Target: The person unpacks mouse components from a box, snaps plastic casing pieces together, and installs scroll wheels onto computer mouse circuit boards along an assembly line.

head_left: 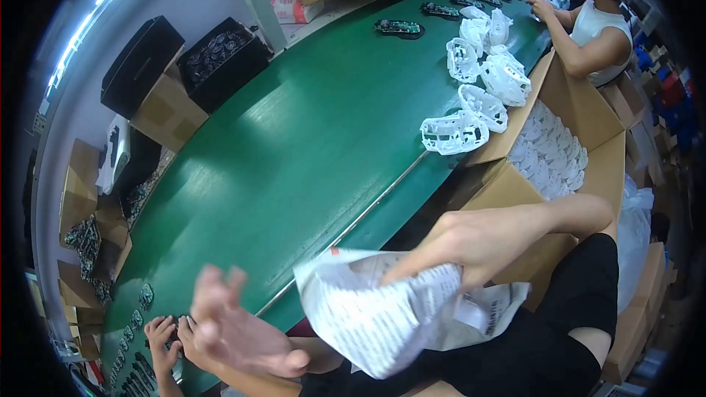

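Right hand (460, 250) grips crumpled printed paper (375, 316); left hand (239, 334) spread, empty. Risk: one-sided grip may tear paper; swing may knock white shells (506, 77) beyond right hand.

One cam: wide fisheye on the wearer's head, L one of a side-by-side pair. Looks down & fwd from above the wearer's lap (507, 356). V. close to own L fingers (209, 305), R fingers (412, 263) & printed paper (368, 316), all in the lower part of the view. Table (294, 147) sweeps diag. thru ctr, lower L to upper R. Co-worker (603, 33) farther off, upper R; light tube (88, 26) upper L. Edges bow twd rim, corners go blk. View's upright, not mirrored: its L = wearer's L.
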A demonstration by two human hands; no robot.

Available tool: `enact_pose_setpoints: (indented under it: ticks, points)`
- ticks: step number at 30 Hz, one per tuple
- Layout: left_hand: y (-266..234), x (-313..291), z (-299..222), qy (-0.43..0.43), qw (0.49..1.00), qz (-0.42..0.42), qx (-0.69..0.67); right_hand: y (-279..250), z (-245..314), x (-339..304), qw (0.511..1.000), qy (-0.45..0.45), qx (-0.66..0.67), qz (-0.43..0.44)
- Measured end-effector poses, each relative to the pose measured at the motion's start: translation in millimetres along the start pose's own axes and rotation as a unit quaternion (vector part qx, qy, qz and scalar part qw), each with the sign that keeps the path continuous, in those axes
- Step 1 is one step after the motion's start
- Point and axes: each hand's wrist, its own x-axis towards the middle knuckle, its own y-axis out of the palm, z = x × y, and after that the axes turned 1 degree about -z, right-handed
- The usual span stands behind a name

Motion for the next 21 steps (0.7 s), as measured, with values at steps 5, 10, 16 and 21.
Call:
enact_pose_setpoints:
  ticks: [5, 10, 16, 21]
  points:
    - [93, 7, -9, -0.267, 0.914, 0.151, -0.266, -8, 9, -9, 0.997, -0.048, -0.049, -0.036]
    - [115, 22, -12, -0.719, 0.504, 0.221, -0.425, -15, -5, -5, 0.954, -0.056, -0.173, -0.237]
    - [131, -28, 22, -0.490, 0.713, 0.358, -0.350, 7, -6, -16, 0.868, -0.086, -0.294, -0.390]
    - [185, -64, 15, -0.247, 0.831, 0.429, -0.255, 16, 9, -46, 0.858, 0.090, -0.298, -0.408]
